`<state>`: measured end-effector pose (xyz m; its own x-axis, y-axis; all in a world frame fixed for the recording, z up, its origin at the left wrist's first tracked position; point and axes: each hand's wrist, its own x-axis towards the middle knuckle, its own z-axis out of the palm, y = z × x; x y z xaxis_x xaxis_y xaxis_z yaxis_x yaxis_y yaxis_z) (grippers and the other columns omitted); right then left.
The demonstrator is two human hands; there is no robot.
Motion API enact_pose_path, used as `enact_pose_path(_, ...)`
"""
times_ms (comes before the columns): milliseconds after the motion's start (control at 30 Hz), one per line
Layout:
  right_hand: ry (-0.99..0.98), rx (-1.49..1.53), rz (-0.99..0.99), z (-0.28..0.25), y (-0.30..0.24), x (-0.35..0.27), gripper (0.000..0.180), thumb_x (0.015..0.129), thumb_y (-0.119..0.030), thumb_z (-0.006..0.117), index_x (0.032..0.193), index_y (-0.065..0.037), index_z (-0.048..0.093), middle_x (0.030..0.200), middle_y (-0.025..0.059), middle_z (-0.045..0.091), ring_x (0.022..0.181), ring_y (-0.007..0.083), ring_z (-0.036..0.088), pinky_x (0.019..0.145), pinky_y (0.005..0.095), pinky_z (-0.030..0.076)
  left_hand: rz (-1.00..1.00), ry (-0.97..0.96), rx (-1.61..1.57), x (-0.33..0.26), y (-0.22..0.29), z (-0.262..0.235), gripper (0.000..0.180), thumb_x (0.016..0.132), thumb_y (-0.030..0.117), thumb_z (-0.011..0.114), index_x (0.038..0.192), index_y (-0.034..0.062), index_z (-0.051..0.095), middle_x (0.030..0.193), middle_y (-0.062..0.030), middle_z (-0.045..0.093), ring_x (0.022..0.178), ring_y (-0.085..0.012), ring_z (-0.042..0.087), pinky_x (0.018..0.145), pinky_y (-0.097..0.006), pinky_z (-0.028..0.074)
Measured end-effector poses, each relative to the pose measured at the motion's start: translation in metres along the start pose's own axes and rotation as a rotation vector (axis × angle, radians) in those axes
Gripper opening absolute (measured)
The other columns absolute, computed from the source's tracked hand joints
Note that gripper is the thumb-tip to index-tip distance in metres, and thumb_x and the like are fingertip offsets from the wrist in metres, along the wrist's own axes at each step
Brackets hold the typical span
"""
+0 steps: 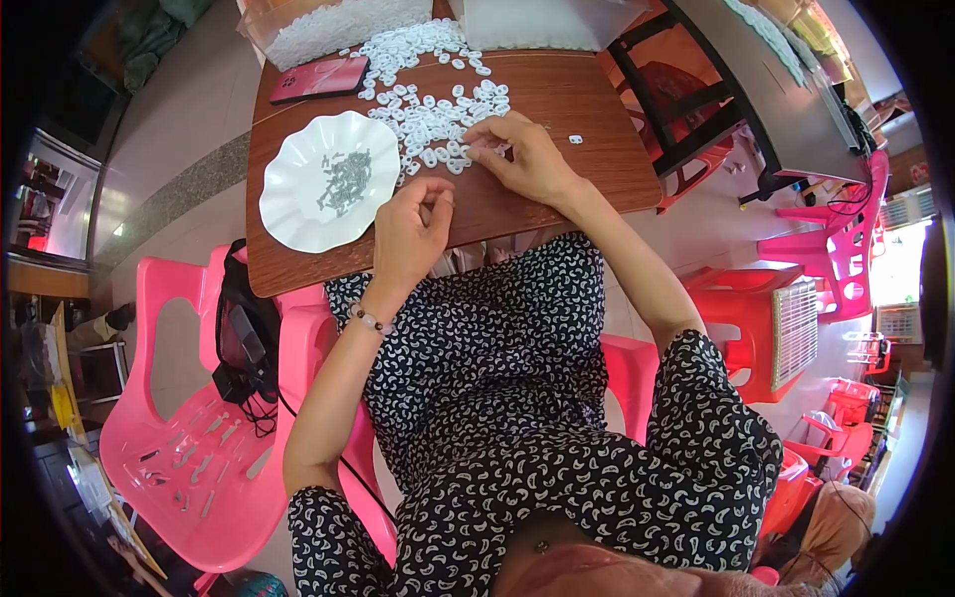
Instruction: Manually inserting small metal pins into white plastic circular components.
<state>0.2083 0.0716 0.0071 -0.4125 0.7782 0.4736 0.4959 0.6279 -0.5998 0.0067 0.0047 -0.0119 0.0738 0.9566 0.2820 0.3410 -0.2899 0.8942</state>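
Observation:
Small white oval plastic pieces with holes lie in a loose heap on the brown wooden table. At the heap's right edge, my right hand has its thumb and forefinger closed together on one of these pieces, though the fingertips partly hide it. My left hand is closed above the near table edge, fingers curled towards the thumb; whatever is in it is too small or hidden to make out. Left of it stands a white scalloped plate with a pile of small grey metal-looking parts on it.
Clear bins of white pieces stand at the table's far edge. A pink phone lies above the plate. One single white piece sits apart on the right. A pink chair with a black bag is at the left.

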Motion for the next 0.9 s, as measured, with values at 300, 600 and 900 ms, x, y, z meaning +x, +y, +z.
enact_pose_path(300,0.139,-0.158,-0.014,-0.001,0.003,-0.003,0.020,0.085,-0.014,0.070,0.104,-0.007,0.070,0.089,0.0078,0.067,0.081,0.0230,0.059,0.073,0.0336,0.049,-0.036,0.070,0.106,0.000,0.009,0.004,0.017,0.088,0.014,0.065,0.096,-0.0009,0.068,0.077,-0.0101,0.070,0.050,-0.0111,0.055,0.051,-0.027,0.045)
enact_pose_path(600,0.018,-0.275,-0.207,-0.005,0.000,-0.013,0.012,0.083,-0.018,0.070,0.094,-0.014,0.072,0.087,0.0034,0.061,0.091,0.0260,0.054,0.079,0.0382,0.045,-0.042,0.031,0.069,-0.001,0.004,0.002,0.013,0.088,0.011,0.067,0.091,-0.0010,0.070,0.071,-0.0033,0.067,0.053,-0.0039,0.048,0.051,-0.022,0.039)
enact_pose_path(900,0.066,-0.310,-0.246,0.006,0.001,-0.011,0.006,0.084,-0.015,0.068,0.089,-0.011,0.066,0.088,0.0040,0.062,0.089,0.0260,0.055,0.077,0.0379,0.046,-0.005,0.008,0.068,0.001,0.004,0.001,0.016,0.087,0.012,0.066,0.092,-0.0026,0.068,0.075,-0.0106,0.068,0.053,-0.0114,0.055,0.052,-0.027,0.045)
